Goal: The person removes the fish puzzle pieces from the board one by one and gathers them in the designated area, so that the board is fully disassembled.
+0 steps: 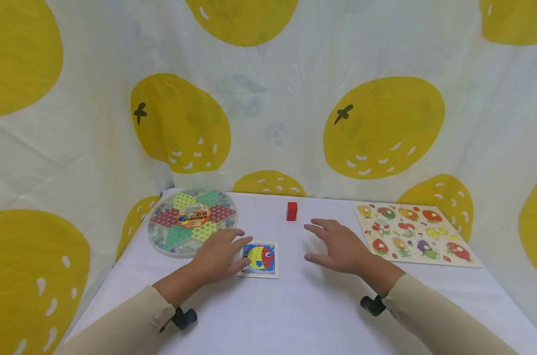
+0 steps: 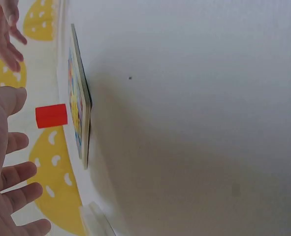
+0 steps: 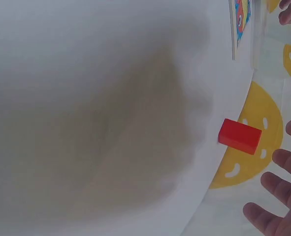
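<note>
A small square fish picture board [image 1: 263, 260] lies flat on the white table, and its edge shows in the left wrist view [image 2: 86, 118]. My left hand [image 1: 219, 255] hovers at the board's left side, fingers spread, holding nothing; the left wrist view shows the same hand [image 2: 7, 172]. My right hand [image 1: 339, 246] is held above the table right of the board, fingers apart and empty, also seen in the right wrist view as a hand [image 3: 283, 191]. A red block [image 1: 292, 211] stands upright beyond both hands, touched by neither.
At the back left lies a round star-patterned game board [image 1: 175, 237] under a clear cover. On the right is a wooden fruit and vegetable puzzle board [image 1: 412, 234]. A curtain [image 1: 277, 98] with yellow fruit prints hangs behind and beside the table [image 1: 268, 315].
</note>
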Available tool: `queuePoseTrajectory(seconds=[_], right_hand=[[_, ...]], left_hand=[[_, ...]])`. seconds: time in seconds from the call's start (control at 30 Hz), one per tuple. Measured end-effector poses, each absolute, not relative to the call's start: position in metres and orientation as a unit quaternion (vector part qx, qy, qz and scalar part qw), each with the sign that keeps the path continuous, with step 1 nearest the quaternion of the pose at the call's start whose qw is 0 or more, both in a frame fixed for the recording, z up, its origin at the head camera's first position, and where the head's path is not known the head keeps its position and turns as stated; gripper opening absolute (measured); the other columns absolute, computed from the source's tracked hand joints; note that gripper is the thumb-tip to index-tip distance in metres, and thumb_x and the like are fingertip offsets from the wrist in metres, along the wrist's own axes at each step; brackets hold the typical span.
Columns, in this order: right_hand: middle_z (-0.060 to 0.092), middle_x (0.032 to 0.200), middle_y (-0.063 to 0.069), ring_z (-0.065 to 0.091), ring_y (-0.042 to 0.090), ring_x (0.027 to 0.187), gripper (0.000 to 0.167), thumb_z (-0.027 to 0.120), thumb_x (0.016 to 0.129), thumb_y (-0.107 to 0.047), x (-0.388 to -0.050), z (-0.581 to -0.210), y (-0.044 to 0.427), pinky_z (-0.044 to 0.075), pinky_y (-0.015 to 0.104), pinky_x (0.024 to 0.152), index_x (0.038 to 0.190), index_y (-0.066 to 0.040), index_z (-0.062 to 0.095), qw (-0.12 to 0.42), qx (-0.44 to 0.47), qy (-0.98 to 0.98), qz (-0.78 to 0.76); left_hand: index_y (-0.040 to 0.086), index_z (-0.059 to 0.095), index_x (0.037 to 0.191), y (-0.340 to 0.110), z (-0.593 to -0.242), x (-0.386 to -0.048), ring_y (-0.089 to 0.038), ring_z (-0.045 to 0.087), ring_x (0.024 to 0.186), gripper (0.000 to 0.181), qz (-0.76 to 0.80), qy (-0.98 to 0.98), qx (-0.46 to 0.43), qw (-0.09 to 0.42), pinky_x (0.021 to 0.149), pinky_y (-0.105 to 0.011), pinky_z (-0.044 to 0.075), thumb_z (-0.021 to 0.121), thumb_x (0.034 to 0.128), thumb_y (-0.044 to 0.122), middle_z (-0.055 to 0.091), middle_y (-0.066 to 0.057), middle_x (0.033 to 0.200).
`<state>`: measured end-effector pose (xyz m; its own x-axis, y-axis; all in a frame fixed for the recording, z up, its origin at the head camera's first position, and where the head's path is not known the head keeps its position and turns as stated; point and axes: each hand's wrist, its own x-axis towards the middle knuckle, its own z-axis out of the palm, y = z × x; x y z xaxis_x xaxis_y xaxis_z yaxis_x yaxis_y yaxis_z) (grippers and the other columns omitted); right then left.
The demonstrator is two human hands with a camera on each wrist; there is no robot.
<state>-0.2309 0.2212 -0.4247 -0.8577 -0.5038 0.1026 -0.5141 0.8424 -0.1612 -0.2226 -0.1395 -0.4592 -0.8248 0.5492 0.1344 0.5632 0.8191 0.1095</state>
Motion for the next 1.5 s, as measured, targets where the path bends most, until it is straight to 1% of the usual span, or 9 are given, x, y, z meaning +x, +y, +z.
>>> queuePoseTrajectory(seconds=[0.2, 0.4, 0.67, 0.87, 0.97, 1.13, 1.23, 1.5], right_hand=[[0.057, 0.155, 0.006, 0.050, 0.034, 0.143, 0.076, 0.080, 0.090, -0.055, -0.242, -0.432, 0.205, 0.048, 0.061, 0.110, 0.154, -0.020, 0.059, 0.015, 0.269, -0.956, 0.121], [0.060, 0.152, 0.003, 0.053, 0.030, 0.141, 0.070, 0.082, 0.090, -0.051, -0.251, -0.435, 0.186, 0.050, 0.058, 0.108, 0.150, -0.021, 0.063, -0.004, 0.276, -0.952, 0.135], [0.062, 0.150, 0.002, 0.054, 0.030, 0.142, 0.065, 0.082, 0.092, -0.048, -0.261, -0.434, 0.161, 0.048, 0.057, 0.110, 0.149, -0.022, 0.065, -0.031, 0.285, -0.948, 0.139], [0.063, 0.148, -0.002, 0.053, 0.026, 0.143, 0.060, 0.083, 0.092, -0.046, -0.269, -0.441, 0.139, 0.049, 0.056, 0.110, 0.146, -0.025, 0.067, -0.058, 0.275, -0.946, 0.163], [0.064, 0.147, -0.003, 0.054, 0.024, 0.143, 0.056, 0.082, 0.093, -0.044, -0.276, -0.446, 0.127, 0.049, 0.054, 0.111, 0.145, -0.026, 0.068, -0.068, 0.277, -0.942, 0.178], [0.063, 0.148, -0.003, 0.051, 0.025, 0.145, 0.050, 0.079, 0.097, -0.040, -0.286, -0.451, 0.110, 0.045, 0.054, 0.115, 0.144, -0.026, 0.069, -0.098, 0.286, -0.932, 0.201], [0.063, 0.148, -0.002, 0.051, 0.025, 0.144, 0.048, 0.078, 0.098, -0.039, -0.291, -0.454, 0.103, 0.046, 0.053, 0.114, 0.143, -0.026, 0.070, -0.115, 0.292, -0.927, 0.205], [0.066, 0.139, -0.004, 0.055, 0.022, 0.137, 0.044, 0.080, 0.098, -0.034, -0.305, -0.464, 0.092, 0.051, 0.044, 0.108, 0.140, -0.027, 0.072, -0.137, 0.305, -0.924, 0.186]], left_hand=[[0.021, 0.064, 0.150, -0.139, -0.458, -0.216, -0.033, 0.054, 0.140, 0.058, -0.088, -0.948, -0.301, 0.053, 0.117, -0.058, 0.039, 0.072, 0.0996, 0.048, 0.061, -0.009, 0.147], [0.020, 0.069, 0.144, -0.139, -0.459, -0.212, -0.031, 0.058, 0.133, 0.051, -0.094, -0.944, -0.311, 0.059, 0.110, -0.054, 0.047, 0.072, 0.1004, 0.045, 0.064, -0.008, 0.140], [0.020, 0.076, 0.136, -0.142, -0.463, -0.209, -0.026, 0.062, 0.121, 0.042, -0.090, -0.945, -0.310, 0.058, 0.102, -0.049, 0.052, 0.073, 0.1002, 0.043, 0.069, -0.004, 0.127], [0.022, 0.080, 0.129, -0.145, -0.464, -0.207, -0.024, 0.064, 0.114, 0.036, -0.077, -0.944, -0.317, 0.055, 0.097, -0.047, 0.054, 0.073, 0.1007, 0.044, 0.072, -0.002, 0.123], [0.022, 0.082, 0.127, -0.146, -0.465, -0.207, -0.023, 0.065, 0.111, 0.035, -0.077, -0.943, -0.319, 0.053, 0.093, -0.045, 0.055, 0.073, 0.1004, 0.044, 0.072, -0.002, 0.121], [0.023, 0.080, 0.129, -0.147, -0.469, -0.209, -0.020, 0.065, 0.106, 0.036, -0.061, -0.945, -0.318, 0.043, 0.087, -0.042, 0.056, 0.071, 0.1016, 0.045, 0.072, 0.000, 0.119], [0.023, 0.080, 0.131, -0.148, -0.471, -0.208, -0.020, 0.065, 0.106, 0.037, -0.059, -0.946, -0.316, 0.037, 0.086, -0.042, 0.056, 0.071, 0.1016, 0.044, 0.072, 0.000, 0.118], [0.026, 0.077, 0.136, -0.149, -0.474, -0.208, -0.020, 0.063, 0.110, 0.039, -0.066, -0.950, -0.305, 0.018, 0.091, -0.044, 0.055, 0.072, 0.1018, 0.044, 0.071, -0.001, 0.122]])
